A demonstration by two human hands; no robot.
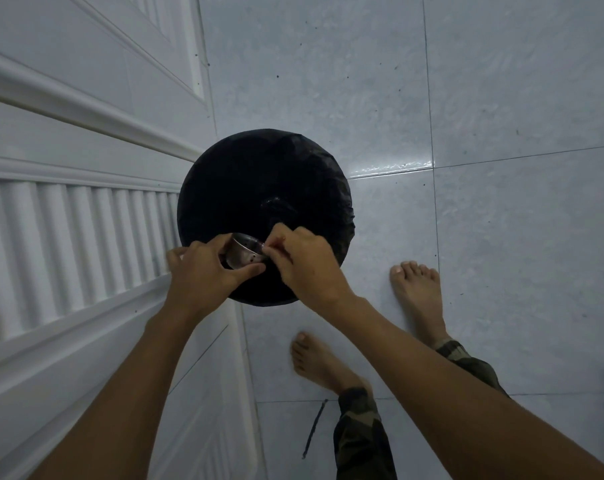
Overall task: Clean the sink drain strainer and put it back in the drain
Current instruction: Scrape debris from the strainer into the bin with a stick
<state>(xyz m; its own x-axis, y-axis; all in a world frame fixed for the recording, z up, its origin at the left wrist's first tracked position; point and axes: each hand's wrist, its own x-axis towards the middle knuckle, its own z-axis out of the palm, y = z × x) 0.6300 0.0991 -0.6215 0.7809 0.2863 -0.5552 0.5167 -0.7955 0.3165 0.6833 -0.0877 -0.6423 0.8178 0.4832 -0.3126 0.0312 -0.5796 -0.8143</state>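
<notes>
A small round metal drain strainer [244,251] is held tilted over the near edge of a round bin lined with a black bag [259,188]. My left hand [203,271] grips the strainer from the left, thumb under it. My right hand [302,261] is at the strainer's right rim, with the fingertips pinched together on or just inside it. What the fingertips pinch is too small to tell. The sink and its drain are out of view.
A white panelled door with louvre slats [68,220] runs along the left, close to the bin. Pale grey floor tiles [466,98] spread to the right. My bare feet [416,296] stand just behind the bin, and a dark cord [314,427] lies on the floor.
</notes>
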